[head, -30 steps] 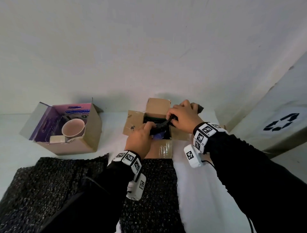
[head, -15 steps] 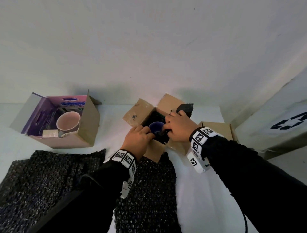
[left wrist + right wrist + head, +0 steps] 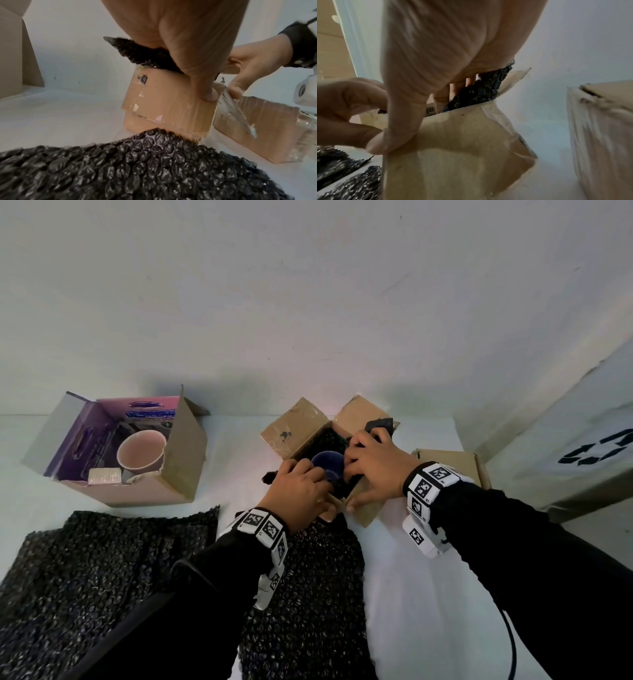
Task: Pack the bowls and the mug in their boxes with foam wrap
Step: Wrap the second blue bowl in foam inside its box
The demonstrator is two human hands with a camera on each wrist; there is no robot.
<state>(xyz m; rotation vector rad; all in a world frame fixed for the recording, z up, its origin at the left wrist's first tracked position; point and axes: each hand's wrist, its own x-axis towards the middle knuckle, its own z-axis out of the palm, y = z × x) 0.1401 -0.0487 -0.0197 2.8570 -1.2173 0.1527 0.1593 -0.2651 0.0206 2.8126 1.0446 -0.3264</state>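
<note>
A dark blue bowl (image 3: 327, 469) sits in black foam wrap (image 3: 325, 440) inside a small open brown box (image 3: 291, 436) at the table's middle. My left hand (image 3: 308, 491) reaches over the near rim: its fingers press the wrap (image 3: 137, 54) inward and its thumb (image 3: 209, 94) lies on the box wall (image 3: 163, 102). My right hand (image 3: 363, 470) pinches the right wall the same way, fingers on the wrap (image 3: 481, 92) inside, thumb outside on the cardboard (image 3: 462, 148). A pink mug (image 3: 142, 453) stands unwrapped in a larger open box (image 3: 178, 460) at the left.
Two loose sheets of black bubble wrap lie in front: one at the left (image 3: 102, 577), one under my left wrist (image 3: 308, 594). A closed brown box (image 3: 455, 463) sits right of my hands. A white panel with a recycling mark (image 3: 599, 453) stands at the far right.
A second ago both hands held the black wrapped bundle over the box. The bundle has gone down into the box, the blue bowl shows, and the thumbs have settled on the outer walls.
</note>
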